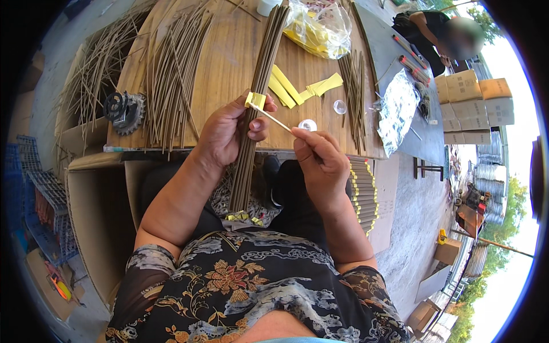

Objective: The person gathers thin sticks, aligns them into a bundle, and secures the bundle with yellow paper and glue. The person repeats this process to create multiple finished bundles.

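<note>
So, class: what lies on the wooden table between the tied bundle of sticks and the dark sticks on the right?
In the head view, loose yellow paper strips lie between the bundle of sticks and the dark sticks on the wooden table.

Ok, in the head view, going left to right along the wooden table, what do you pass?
Metal gear → loose spread sticks → stick bundle in the left hand → yellow paper strips → foil bag → cardboard boxes.

Short-sleeved top, dark fabric with a busy print all over: rust-orange flowers, pale grey swirly cloud shapes, little chain-like curls and gold leafy bits. Sleeves end around the upper arm, so both forearms are bare. Left hand (229, 132) and right hand (320, 163): no gloves, no rings visible.
</note>
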`<control>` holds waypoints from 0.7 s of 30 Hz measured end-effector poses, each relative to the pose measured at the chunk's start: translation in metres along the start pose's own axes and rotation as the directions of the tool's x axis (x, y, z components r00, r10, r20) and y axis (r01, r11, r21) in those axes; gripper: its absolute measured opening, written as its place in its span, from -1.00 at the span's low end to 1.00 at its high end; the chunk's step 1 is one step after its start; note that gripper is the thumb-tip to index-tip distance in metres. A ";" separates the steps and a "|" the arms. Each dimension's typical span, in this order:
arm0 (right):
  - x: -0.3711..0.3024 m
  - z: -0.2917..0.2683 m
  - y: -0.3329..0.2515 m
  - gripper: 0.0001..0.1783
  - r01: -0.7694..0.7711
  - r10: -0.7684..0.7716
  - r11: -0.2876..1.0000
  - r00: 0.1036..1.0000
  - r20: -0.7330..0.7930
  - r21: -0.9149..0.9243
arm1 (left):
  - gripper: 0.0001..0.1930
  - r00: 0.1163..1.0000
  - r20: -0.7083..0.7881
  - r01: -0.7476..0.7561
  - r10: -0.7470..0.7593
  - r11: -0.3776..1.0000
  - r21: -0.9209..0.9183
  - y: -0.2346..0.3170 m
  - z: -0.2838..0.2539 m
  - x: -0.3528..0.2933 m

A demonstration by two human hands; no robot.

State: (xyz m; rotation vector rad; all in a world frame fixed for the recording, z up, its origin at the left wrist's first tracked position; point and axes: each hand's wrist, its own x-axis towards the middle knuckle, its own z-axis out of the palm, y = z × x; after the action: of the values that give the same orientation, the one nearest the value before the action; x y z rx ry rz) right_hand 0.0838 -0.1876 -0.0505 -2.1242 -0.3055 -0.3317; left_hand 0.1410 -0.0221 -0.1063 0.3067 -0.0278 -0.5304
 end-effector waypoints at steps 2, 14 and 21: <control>0.000 -0.002 -0.001 -0.84 -0.138 0.136 0.984 0.990 0.027 0.111 | -0.65 0.999 0.028 0.026 -0.025 0.999 -0.023 -0.001 -0.002 0.000; 0.007 -0.008 0.000 -0.79 -0.465 0.425 0.716 0.882 0.204 0.521 | -0.64 0.997 0.060 0.051 -0.051 0.999 -0.003 -0.002 0.000 -0.002; 0.006 -0.011 0.000 -0.80 -0.435 0.396 0.783 0.900 0.183 0.445 | -0.64 0.995 0.086 0.046 -0.046 0.999 0.000 0.000 0.003 -0.001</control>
State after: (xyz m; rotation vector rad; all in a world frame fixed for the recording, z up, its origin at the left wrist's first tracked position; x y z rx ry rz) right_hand 0.0875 -0.1964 -0.0423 -1.6521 0.0486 0.0902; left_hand 0.1398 -0.0226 -0.1037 0.2833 -0.1035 -0.5892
